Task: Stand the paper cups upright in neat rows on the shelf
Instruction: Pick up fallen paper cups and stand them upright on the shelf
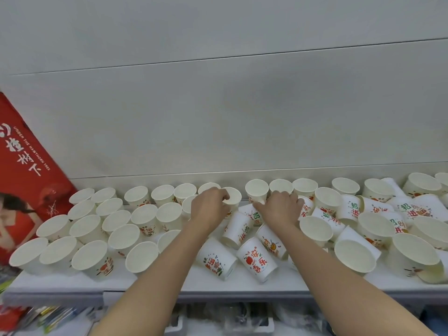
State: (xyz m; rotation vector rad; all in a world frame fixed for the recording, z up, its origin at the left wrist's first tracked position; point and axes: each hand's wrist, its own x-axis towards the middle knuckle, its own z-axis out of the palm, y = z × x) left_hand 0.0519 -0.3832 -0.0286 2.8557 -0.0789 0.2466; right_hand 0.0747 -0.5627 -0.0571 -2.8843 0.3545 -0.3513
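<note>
White paper cups with red and green print cover the white shelf [169, 282]. On the left, several upright cups [145, 215] stand in rows. My left hand [209, 206] pinches the rim of an upright cup [233, 195] in the back row. My right hand [278, 208] reaches over fallen cups, fingers curled at the base of an upright cup [257, 190]; what it grips is hidden. In front of both hands, several cups lie on their sides [257, 259]. To the right, upright and toppled cups [355, 255] are mixed in a loose pile.
A red printed box [26, 180] leans against the grey back wall at the shelf's left end. Below the shelf's front edge lie blurred packaged goods [48, 316] on a lower level. More tumbled cups reach the right edge of view.
</note>
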